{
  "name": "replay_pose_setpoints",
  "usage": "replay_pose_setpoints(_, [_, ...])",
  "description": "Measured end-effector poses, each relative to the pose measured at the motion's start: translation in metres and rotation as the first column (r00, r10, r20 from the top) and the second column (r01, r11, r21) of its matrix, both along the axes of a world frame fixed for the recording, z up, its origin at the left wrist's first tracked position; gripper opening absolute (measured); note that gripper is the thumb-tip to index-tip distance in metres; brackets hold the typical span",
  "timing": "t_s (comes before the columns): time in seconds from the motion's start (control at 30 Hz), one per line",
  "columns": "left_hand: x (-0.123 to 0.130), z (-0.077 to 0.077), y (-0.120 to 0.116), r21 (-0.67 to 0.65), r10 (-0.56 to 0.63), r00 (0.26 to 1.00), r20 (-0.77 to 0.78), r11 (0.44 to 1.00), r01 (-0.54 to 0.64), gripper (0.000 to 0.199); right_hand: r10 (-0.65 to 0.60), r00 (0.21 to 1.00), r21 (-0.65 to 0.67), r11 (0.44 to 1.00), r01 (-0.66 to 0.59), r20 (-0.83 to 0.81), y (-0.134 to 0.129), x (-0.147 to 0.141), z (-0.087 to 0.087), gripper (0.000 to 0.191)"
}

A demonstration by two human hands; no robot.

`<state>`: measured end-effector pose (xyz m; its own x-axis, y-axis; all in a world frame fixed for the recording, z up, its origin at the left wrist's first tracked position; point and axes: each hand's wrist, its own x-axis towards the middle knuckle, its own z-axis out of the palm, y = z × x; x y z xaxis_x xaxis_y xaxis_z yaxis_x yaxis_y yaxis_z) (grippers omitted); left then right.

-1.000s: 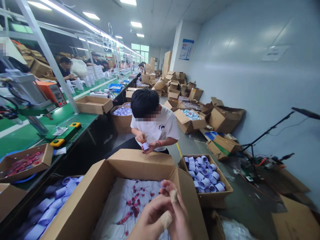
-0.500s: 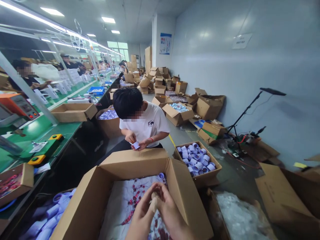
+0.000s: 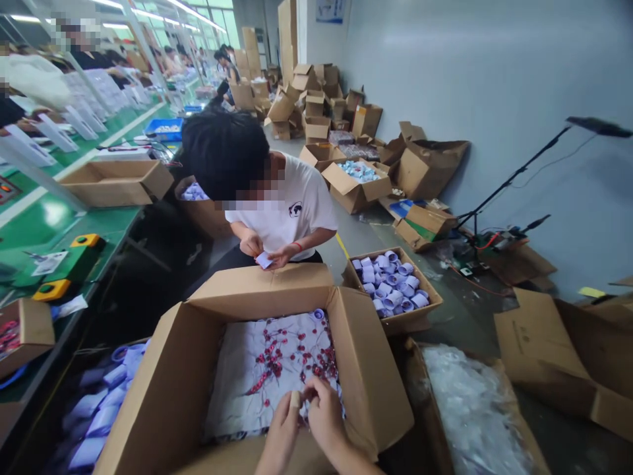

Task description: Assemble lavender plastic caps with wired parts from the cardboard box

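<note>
My left hand (image 3: 283,422) and my right hand (image 3: 324,412) are close together over the near side of an open cardboard box (image 3: 143,389). Both have fingers bent in a pinch. A beige cover wraps a fingertip of my left hand. Something small may be between the fingers, too small to name. Below them a white sheet (image 3: 232,376) lines the box. Small round red parts with thin dark wires (image 3: 270,359) lie scattered on it. One lilac ring-shaped piece (image 3: 319,315) rests at the sheet's far right corner.
Opposite sits a person in a white shirt (image 3: 306,191), holding a lilac piece (image 3: 264,260). Lilac cylinders fill a box (image 3: 435,307) at right and lie in a pile (image 3: 106,415) at left. Clear plastic bags (image 3: 465,402) stand near right. A green workbench (image 3: 113,227) runs along the left.
My hands have moved down and toward me, from cupped together to pinching side by side. The view has tipped downward, showing more of the red parts.
</note>
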<state>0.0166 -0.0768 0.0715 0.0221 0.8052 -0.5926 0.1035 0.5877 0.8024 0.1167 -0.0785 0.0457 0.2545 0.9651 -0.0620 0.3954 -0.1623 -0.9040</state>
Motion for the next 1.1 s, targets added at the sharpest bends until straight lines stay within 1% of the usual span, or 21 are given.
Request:
replay_pose_setpoints(0.07, [-0.009, -0.018, -0.002, -0.081, -0.002, 0.997, -0.074, 0.997, -0.004, 0.066, -0.065, 0.997, -0.125, 0.990, 0.070, 0.045, 0.001, 0.006, -0.030, 0.023])
replay_pose_setpoints(0.17, [-0.026, -0.043, -0.005, -0.191, 0.028, 0.988, -0.151, 0.980, -0.057, 0.071, -0.153, 0.979, -0.289, 0.939, 0.186, 0.135, 0.006, 0.017, -0.072, 0.020])
replay_pose_setpoints(0.27, [-0.039, -0.066, -0.004, -0.247, 0.013, 0.982, -0.187, 0.967, -0.060, 0.067, -0.188, 0.963, -0.390, 0.886, 0.251, 0.193, 0.018, 0.031, -0.110, 0.024])
replay_pose_setpoints(0.33, [-0.043, -0.082, 0.004, -0.245, -0.044, 0.974, -0.224, 0.969, -0.012, 0.061, -0.194, 0.954, -0.451, 0.847, 0.281, 0.230, 0.028, 0.038, -0.136, 0.026])
replay_pose_setpoints(0.4, [-0.041, -0.102, 0.022, -0.205, -0.148, 0.943, -0.298, 0.975, 0.089, 0.051, -0.195, 0.945, -0.511, 0.802, 0.308, 0.264, 0.040, 0.041, -0.164, 0.027])
replay_pose_setpoints(0.43, [-0.038, -0.113, 0.034, -0.173, -0.212, 0.914, -0.346, 0.972, 0.159, 0.045, -0.196, 0.939, -0.542, 0.776, 0.324, 0.281, 0.045, 0.041, -0.179, 0.027])
replay_pose_setpoints(0.5, [-0.027, -0.140, 0.063, -0.165, -0.297, 0.875, -0.383, 0.954, 0.251, 0.030, -0.199, 0.931, -0.594, 0.724, 0.351, 0.307, 0.053, 0.039, -0.207, 0.026])
replay_pose_setpoints(0.57, [-0.009, -0.169, 0.096, -0.163, -0.369, 0.837, -0.404, 0.930, 0.331, 0.017, -0.206, 0.925, -0.627, 0.685, 0.370, 0.320, 0.060, 0.034, -0.232, 0.028])
replay_pose_setpoints(0.6, [0.003, -0.184, 0.112, -0.156, -0.402, 0.816, -0.415, 0.915, 0.372, 0.016, -0.211, 0.923, -0.636, 0.675, 0.375, 0.321, 0.062, 0.032, -0.242, 0.029])
replay_pose_setpoints(0.63, [0.015, -0.198, 0.128, -0.144, -0.431, 0.792, -0.432, 0.900, 0.412, 0.022, -0.218, 0.922, -0.641, 0.667, 0.381, 0.321, 0.065, 0.031, -0.251, 0.032])
replay_pose_setpoints(0.7, [0.041, -0.224, 0.157, -0.103, -0.479, 0.745, -0.464, 0.865, 0.492, 0.037, -0.234, 0.918, -0.647, 0.653, 0.393, 0.321, 0.070, 0.030, -0.266, 0.036])
replay_pose_setpoints(0.77, [0.064, -0.246, 0.180, -0.081, -0.524, 0.694, -0.493, 0.822, 0.563, 0.045, -0.243, 0.913, -0.655, 0.638, 0.404, 0.327, 0.074, 0.032, -0.277, 0.039])
replay_pose_setpoints(0.83, [0.080, -0.263, 0.197, -0.092, -0.566, 0.642, -0.517, 0.782, 0.616, 0.045, -0.232, 0.913, -0.667, 0.625, 0.404, 0.336, 0.076, 0.033, -0.284, 0.040])
replay_pose_setpoints(0.9, [0.087, -0.275, 0.206, -0.114, -0.596, 0.597, -0.537, 0.752, 0.649, 0.041, -0.206, 0.917, -0.680, 0.619, 0.393, 0.342, 0.076, 0.032, -0.286, 0.043])
replay_pose_setpoints(0.97, [0.085, -0.276, 0.206, -0.115, -0.600, 0.570, -0.561, 0.739, 0.664, 0.034, -0.178, 0.922, -0.685, 0.624, 0.376, 0.344, 0.074, 0.030, -0.285, 0.048])
replay_pose_setpoints(1.0, [0.081, -0.273, 0.204, -0.103, -0.591, 0.565, -0.576, 0.738, 0.667, 0.032, -0.167, 0.924, -0.683, 0.631, 0.368, 0.344, 0.074, 0.029, -0.284, 0.049])
replay_pose_setpoints(1.03, [0.075, -0.267, 0.199, -0.083, -0.574, 0.564, -0.593, 0.741, 0.667, 0.031, -0.158, 0.927, -0.678, 0.641, 0.359, 0.342, 0.074, 0.028, -0.283, 0.047])
replay_pose_setpoints(1.1, [0.057, -0.249, 0.185, -0.032, -0.529, 0.568, -0.630, 0.749, 0.662, 0.030, -0.145, 0.932, -0.665, 0.664, 0.341, 0.333, 0.075, 0.029, -0.281, 0.038])
